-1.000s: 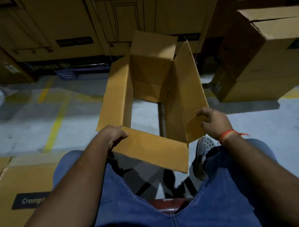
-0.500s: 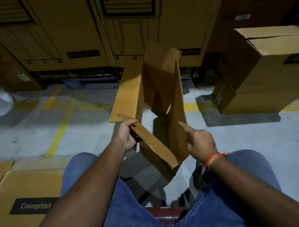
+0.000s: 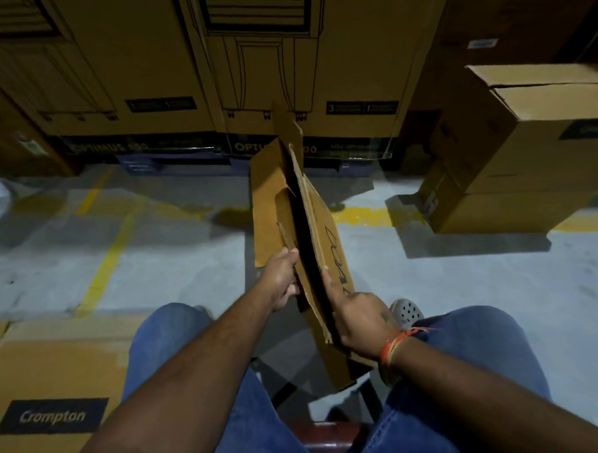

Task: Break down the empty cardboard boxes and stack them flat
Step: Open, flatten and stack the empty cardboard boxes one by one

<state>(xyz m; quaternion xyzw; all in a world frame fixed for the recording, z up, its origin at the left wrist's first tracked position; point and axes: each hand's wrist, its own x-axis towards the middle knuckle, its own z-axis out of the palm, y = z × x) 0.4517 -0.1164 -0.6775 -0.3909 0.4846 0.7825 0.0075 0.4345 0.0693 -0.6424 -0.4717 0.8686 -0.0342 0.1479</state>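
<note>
Cardboard box (image 3: 269, 207) squeezed nearly flat, edge-up between the knees. Left hand (image 3: 281, 282) grips its left panel; right hand (image 3: 360, 321) presses straight fingers against the scribbled right panel. "Crompton" label (image 3: 52, 416) on the flat carton (image 3: 57, 367) at left; "OPTIMUS" on two big printed cartons (image 3: 140, 79) behind.

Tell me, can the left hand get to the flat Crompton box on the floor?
Probably yes: the Crompton box lies beside the left knee with nothing between, but the left hand must first release the collapsed box.

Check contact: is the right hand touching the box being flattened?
Touching. Head view shows the right hand pressed against the outer panel of the box, index finger lying along it.
</note>
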